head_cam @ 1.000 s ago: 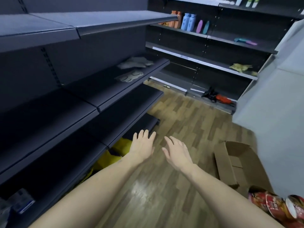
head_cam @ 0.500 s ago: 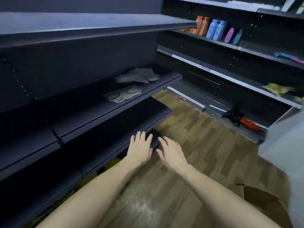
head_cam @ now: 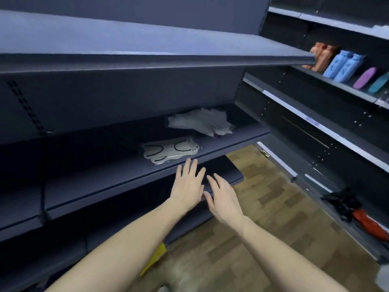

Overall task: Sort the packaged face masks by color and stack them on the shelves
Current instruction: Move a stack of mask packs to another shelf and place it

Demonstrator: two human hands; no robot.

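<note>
1. Left hand (head_cam: pixel 188 185): fingers straight and spread, palm down, nothing in it; fingertips reach the front edge of the middle shelf (head_cam: pixel 126 182).
2. Right hand (head_cam: pixel 224 199): fingers straight, slightly fanned, nothing in it; just beside the left hand, over the end of the lower shelf (head_cam: pixel 229 175). Hands apart, thumbs near each other.
3. Packaged face masks, pale w/ dark ear loops (head_cam: pixel 169 150): small flat pile in clear wrap, lying on middle shelf nr front edge, just beyond left fingertips, not touched.
4. Packaged face masks, grey-white (head_cam: pixel 202 122): looser heap, same shelf, further back and to the right, nr the shelf's end. Apart from item 3.
5. Top shelf (head_cam: pixel 147 47): dark, above the middle one.
6. Far shelving unit (head_cam: pixel 315 123), right side: orange packs (head_cam: pixel 322 56), blue packs (head_cam: pixel 342 66), purple pack (head_cam: pixel 365 77), teal pack (head_cam: pixel 380 83) in a row on an upper level; black-and-red item (head_cam: pixel 357 209) on lowest level, type unclear.
7. Wood-pattern floor (head_cam: pixel 263 218) betw. units.
8. Yellow item (head_cam: pixel 155 255) under lowest left shelf, mostly hidden by left forearm.
</note>
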